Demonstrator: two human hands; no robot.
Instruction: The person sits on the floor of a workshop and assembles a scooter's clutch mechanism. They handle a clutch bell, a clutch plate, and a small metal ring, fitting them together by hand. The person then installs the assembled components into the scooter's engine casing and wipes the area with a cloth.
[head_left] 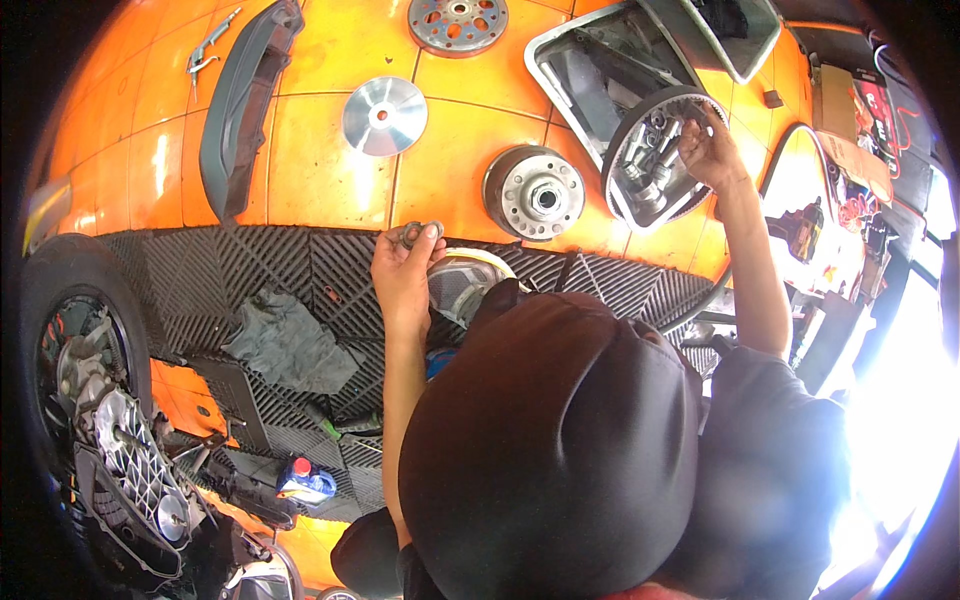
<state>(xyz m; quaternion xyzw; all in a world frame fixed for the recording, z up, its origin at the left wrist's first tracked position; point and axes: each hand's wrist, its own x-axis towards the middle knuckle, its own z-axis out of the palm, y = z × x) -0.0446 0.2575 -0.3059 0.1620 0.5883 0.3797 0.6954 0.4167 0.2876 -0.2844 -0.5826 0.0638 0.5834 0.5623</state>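
The left hand (403,268) is pinching a small grey metal part (420,233) between closed fingertips, lifting it above the black ribbed mat (300,270), seemingly to keep it handy. The right hand (710,148), arm stretched forward, is reaching with curled fingers into the round bowl of sockets (655,155) on the orange tiled floor (450,170); I cannot tell whether it is gripping anything.

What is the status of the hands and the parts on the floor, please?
Left hand grips a small metal part. Right hand reaches into the round tray of sockets. Clutch drum sits between, untouched.
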